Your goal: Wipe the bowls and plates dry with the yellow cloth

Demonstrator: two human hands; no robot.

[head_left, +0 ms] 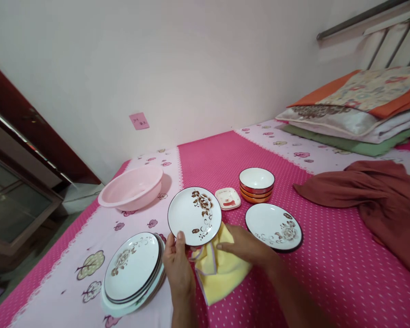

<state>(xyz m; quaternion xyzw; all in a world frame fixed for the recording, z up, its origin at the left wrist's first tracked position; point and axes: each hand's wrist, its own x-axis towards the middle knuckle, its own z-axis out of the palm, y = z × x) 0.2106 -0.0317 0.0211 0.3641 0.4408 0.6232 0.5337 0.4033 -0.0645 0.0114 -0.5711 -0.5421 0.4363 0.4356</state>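
My left hand (pixel 177 264) pinches the near rim of a white plate (pixel 194 214) with a brown flower pattern and dark edge, holding it tilted up above the bed. My right hand (pixel 246 248) is closed on a yellow cloth (pixel 218 269) that hangs just under and behind the plate. A stack of similar plates (pixel 133 269) lies to the left of my left hand. Another flowered plate (pixel 274 226) lies flat to the right of my right hand.
A pink plastic basin (pixel 131 187) sits at the back left. A small square dish (pixel 228 198) and stacked orange bowls (pixel 256 184) stand behind the plates. A dark red garment (pixel 369 196) lies at the right, folded bedding (pixel 355 114) beyond it. Pink dotted sheet (pixel 328 273) covers the bed.
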